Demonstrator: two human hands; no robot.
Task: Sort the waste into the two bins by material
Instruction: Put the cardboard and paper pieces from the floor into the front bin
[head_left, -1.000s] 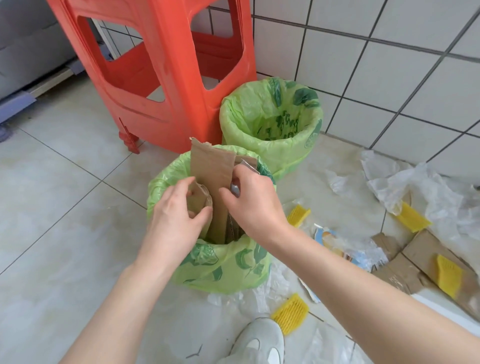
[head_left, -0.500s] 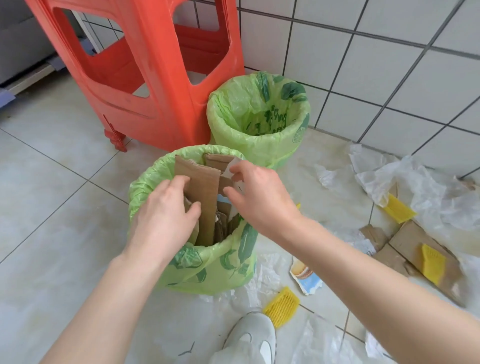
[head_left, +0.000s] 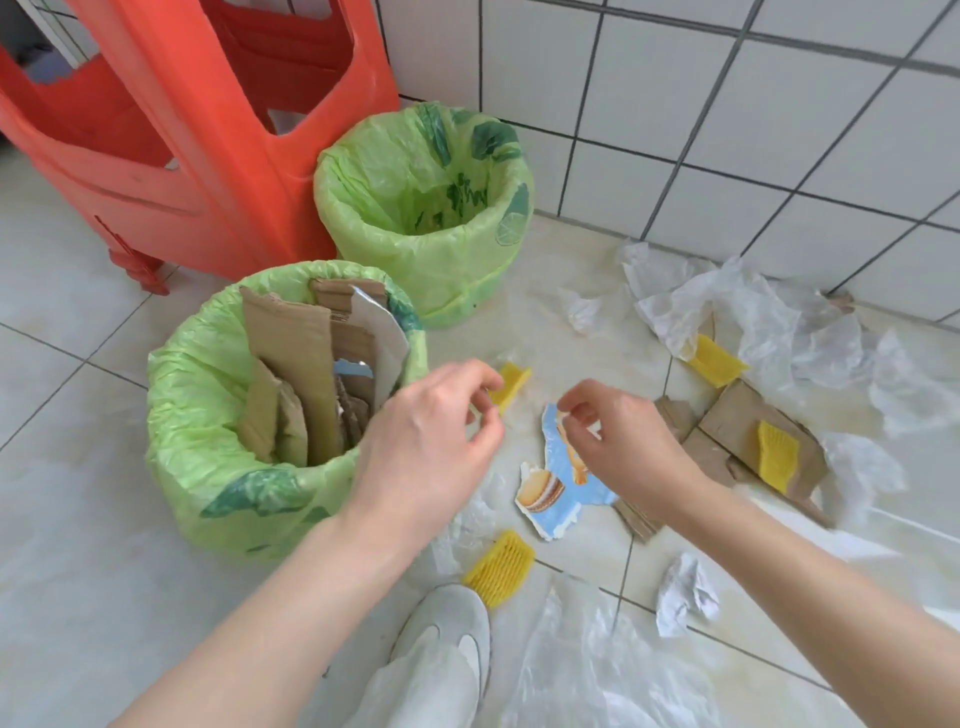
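Note:
Two bins lined with green bags stand on the tiled floor. The near bin (head_left: 208, 467) holds several upright cardboard pieces (head_left: 296, 358). Nothing shows inside the far bin (head_left: 431, 244). My left hand (head_left: 426, 441) hovers just right of the near bin, fingers loosely curled and holding nothing. My right hand (head_left: 618, 441) is low over the floor, with thumb and forefinger pinched on the top edge of a torn printed card piece (head_left: 556, 493), which lies flat. A yellow foam net (head_left: 511, 384) lies between the hands, slightly beyond them.
A red plastic stool (head_left: 218, 135) stands behind the bins. To the right lie brown cardboard (head_left: 737, 421), more yellow foam nets (head_left: 776, 457) (head_left: 498, 566), clear plastic film (head_left: 727, 306), a paper wad (head_left: 685, 597). My shoe (head_left: 447, 634) is at the bottom, against a tiled wall (head_left: 727, 130).
Both hands have left the cardboard in the near bin and swung right and down to the floor. The right hand has closed on the printed card piece.

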